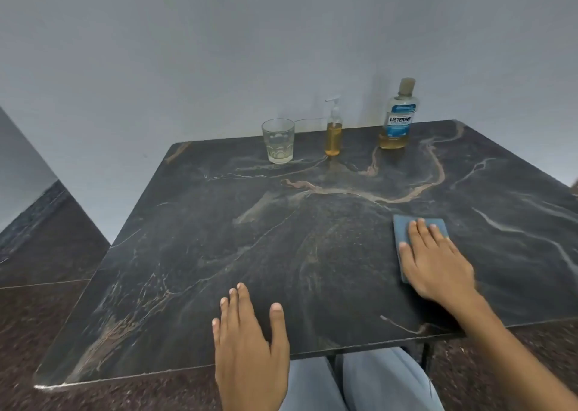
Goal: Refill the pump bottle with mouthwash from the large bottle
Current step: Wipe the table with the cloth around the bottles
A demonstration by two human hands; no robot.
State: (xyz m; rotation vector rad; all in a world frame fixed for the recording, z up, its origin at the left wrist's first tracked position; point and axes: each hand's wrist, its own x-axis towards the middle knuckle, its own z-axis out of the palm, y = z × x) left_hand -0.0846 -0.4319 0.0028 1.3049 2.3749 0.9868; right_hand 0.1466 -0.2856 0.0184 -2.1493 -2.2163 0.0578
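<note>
The right hand [438, 263] is laid flat, fingers straight and spread, pressing a blue cleaning pad [406, 232] against the dark marble-patterned table [281, 238]; nothing is pinched or curled around. The left hand [247, 342] is likewise spread, its palm resting on the near edge of the table, apparently as a brace.

The step in hand is judged to be a wipe of the table with the pad, most likely after pouring. It is done well when the pressure is kept even under the whole palm, so that the pad is slid and not rolled up, and when the strokes are kept well short of the things at the far edge.

There, well apart from both hands, the pump bottle [333, 135] is stood upright, its pump head fitted and amber liquid reaching most of the way up its body. To its right the large Listerine bottle [398, 120] is stood capped, with only a low band of amber mouthwash left at its base. To its left an empty-looking glass tumbler [278, 141] is set; whether a film of liquid lies in it cannot be told at this distance.

Any spill near the bottles is best reached by lifting each one aside first.
</note>
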